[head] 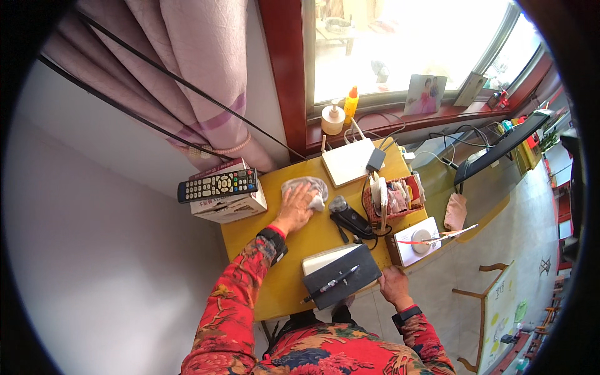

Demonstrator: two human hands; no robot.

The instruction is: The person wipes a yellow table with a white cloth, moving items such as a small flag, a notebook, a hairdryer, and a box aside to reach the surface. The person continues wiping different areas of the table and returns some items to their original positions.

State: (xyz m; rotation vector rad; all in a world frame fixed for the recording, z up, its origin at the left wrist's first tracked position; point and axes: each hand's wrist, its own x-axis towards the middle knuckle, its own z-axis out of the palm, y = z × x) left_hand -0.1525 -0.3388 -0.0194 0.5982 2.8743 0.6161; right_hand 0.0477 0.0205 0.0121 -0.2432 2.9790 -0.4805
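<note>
My left hand (295, 206) lies on a crumpled grey-and-white cloth (305, 186), pressing it on the yellow wooden table (276, 281). My right hand (395, 285) is at the table's near right edge, beside a dark notebook (344, 276); its fingertips are partly hidden, so its grip cannot be made out. A pen (333, 282) lies across the notebook, which rests partly over a pale book (323, 258). Between the cloth and a woven basket (398, 213) of small items lies a black electric shaver (351, 219). Behind them sits a white router (349, 161).
A remote control (218, 185) rests on a cardboard box (234, 208) at the left wall. A white box (416, 241) stands at the right edge. A pump bottle (333, 119) and an orange-yellow bottle (350, 105) stand on the windowsill. Cables run behind the router.
</note>
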